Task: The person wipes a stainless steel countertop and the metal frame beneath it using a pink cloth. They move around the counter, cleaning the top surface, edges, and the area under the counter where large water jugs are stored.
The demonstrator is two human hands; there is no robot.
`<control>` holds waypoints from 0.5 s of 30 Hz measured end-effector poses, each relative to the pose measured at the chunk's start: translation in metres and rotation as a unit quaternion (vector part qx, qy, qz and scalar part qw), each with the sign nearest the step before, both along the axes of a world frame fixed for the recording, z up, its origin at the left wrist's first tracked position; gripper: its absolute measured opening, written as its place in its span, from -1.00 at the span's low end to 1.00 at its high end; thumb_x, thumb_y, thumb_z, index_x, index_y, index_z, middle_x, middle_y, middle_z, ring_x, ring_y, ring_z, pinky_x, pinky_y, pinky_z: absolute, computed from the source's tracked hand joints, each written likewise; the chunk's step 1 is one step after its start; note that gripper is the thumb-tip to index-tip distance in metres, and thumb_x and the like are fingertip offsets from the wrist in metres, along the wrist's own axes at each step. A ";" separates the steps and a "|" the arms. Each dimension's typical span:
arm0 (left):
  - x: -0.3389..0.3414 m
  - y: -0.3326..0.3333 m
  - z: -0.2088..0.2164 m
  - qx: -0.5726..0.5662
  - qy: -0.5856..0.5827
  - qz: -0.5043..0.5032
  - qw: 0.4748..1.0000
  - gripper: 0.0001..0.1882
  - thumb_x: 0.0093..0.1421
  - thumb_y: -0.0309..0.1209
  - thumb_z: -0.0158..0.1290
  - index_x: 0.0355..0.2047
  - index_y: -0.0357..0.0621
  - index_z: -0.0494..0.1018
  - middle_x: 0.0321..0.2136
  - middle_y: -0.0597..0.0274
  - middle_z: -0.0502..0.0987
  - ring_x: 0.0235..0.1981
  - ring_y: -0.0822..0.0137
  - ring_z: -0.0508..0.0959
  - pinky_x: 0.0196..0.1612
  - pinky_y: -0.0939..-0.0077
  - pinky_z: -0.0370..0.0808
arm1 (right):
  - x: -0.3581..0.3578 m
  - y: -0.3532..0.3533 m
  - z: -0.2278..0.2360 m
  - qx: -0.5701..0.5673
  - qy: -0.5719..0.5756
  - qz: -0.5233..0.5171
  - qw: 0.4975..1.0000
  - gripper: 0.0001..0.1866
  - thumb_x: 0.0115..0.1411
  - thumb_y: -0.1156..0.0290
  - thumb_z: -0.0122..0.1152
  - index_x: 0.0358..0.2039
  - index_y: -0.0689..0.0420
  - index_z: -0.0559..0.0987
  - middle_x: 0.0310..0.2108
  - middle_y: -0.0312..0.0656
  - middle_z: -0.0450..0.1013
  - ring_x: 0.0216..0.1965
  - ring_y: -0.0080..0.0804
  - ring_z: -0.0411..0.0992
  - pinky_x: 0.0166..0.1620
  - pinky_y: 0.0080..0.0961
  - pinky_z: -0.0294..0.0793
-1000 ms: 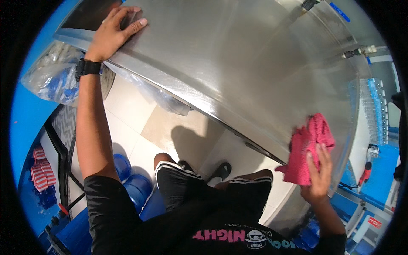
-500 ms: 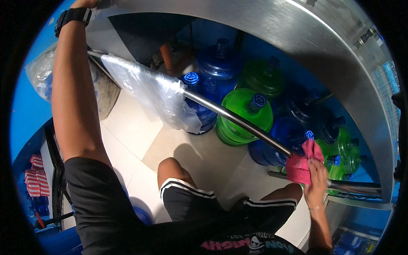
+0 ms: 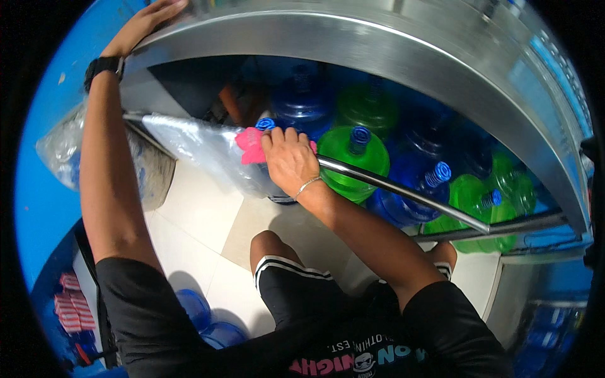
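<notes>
My right hand [image 3: 291, 159] is closed around a pink cloth [image 3: 251, 146], which wraps a shiny metal rail [image 3: 403, 196]. Clear plastic sheeting [image 3: 189, 142] hangs from the rail's left part, right beside the cloth. At the upper left, my left hand [image 3: 148, 25] lies with fingers stretched out on the brushed-steel counter [image 3: 328, 34]. Just beyond the rail stand large water jugs: a green jug [image 3: 350, 157] close to my right hand, and a blue jug [image 3: 403, 183] to the right of it.
More blue and green jugs crowd the space under the counter. A plastic-wrapped bundle [image 3: 154, 170] stands by my left forearm. Red-and-white striped cloths [image 3: 72, 309] are at the lower left. Blue jugs [image 3: 220, 334] stand on the tiled floor [image 3: 195, 214] beside me.
My right hand has moved with the pink cloth from the rail's right end leftward along it to the plastic sheeting. My left hand stays at the counter, now more fully in view.
</notes>
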State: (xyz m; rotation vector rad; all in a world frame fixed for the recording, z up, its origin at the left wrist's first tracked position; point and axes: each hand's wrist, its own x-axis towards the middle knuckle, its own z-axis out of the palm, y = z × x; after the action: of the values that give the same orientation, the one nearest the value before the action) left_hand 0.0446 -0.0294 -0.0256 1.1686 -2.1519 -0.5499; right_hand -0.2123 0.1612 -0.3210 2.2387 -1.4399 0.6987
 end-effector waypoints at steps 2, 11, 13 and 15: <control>0.012 -0.017 -0.005 -0.059 -0.113 0.060 0.990 -0.13 0.26 0.37 0.05 0.34 0.00 0.41 0.23 0.07 0.49 0.27 0.12 0.46 0.38 0.30 0.29 | -0.025 0.017 -0.003 -0.005 -0.003 0.004 1.000 -0.67 0.18 0.36 0.09 -0.05 0.11 0.56 -0.30 -0.21 0.44 -0.26 -0.27 0.44 -0.23 -0.29 0.40; 0.009 -0.011 -0.003 -0.045 -0.047 0.031 0.997 -0.39 0.37 0.12 0.11 0.17 -0.11 0.48 -0.05 0.29 0.50 0.00 0.36 0.44 0.09 0.48 0.36 | -0.300 0.225 0.006 0.053 -0.012 -0.150 0.987 -0.44 0.09 0.43 0.21 0.17 0.14 0.54 0.02 0.04 0.51 0.08 0.09 0.40 0.14 -0.01 0.35; 0.000 0.002 0.002 -0.041 -0.067 0.039 0.996 -0.44 0.36 0.09 0.17 0.03 -0.19 0.55 -0.33 0.40 0.51 -0.30 0.48 0.44 -0.19 0.56 0.42 | -0.340 0.255 0.004 0.049 -0.035 -0.163 0.985 -0.45 0.13 0.37 0.16 0.18 0.14 0.54 0.03 0.03 0.49 0.09 0.09 0.40 0.20 -0.03 0.30; -0.007 0.009 0.004 -0.047 -0.058 0.067 0.995 -0.44 0.34 0.09 0.18 0.00 -0.19 0.56 -0.32 0.39 0.52 -0.30 0.48 0.44 -0.21 0.56 0.42 | -0.349 0.260 -0.003 0.034 -0.036 -0.198 0.979 -0.46 0.14 0.37 0.14 0.18 0.14 0.53 0.03 0.01 0.48 0.09 0.08 0.40 0.21 -0.06 0.28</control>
State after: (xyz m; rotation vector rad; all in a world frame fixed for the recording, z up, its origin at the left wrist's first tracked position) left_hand 0.0374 -0.0209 -0.0217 1.3088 -2.1525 -0.3246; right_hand -0.5613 0.4216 -0.3240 1.9004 -1.8954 0.6101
